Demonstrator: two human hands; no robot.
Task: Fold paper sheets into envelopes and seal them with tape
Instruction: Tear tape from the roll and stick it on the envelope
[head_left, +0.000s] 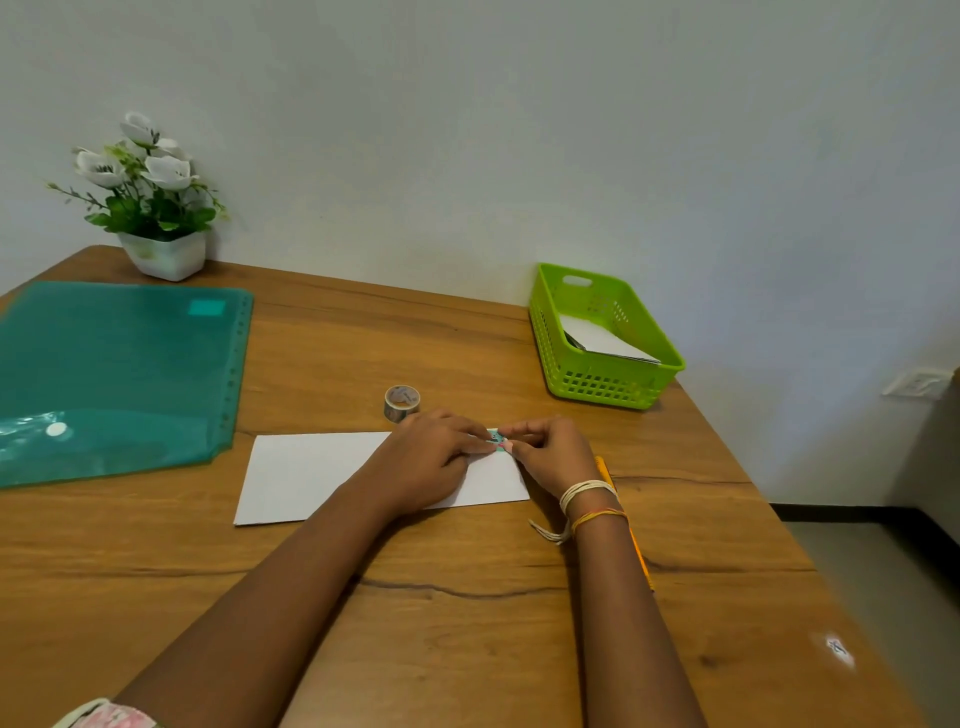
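A white folded paper envelope (301, 473) lies flat on the wooden table (467, 623) in front of me. At its far right corner sits a small teal and pink piece of tape (496, 440). My left hand (431, 457) lies over the envelope and its fingertips touch the tape. My right hand (550, 454) pinches the tape's right end with curled fingers. A roll of patterned tape (401, 402) stands just beyond my left hand.
A green plastic basket (602, 382) at the back right holds folded white paper (602, 340). A teal plastic folder (114, 374) lies at the left, a white flower pot (163, 254) behind it. A yellow pencil (636, 551) lies under my right forearm.
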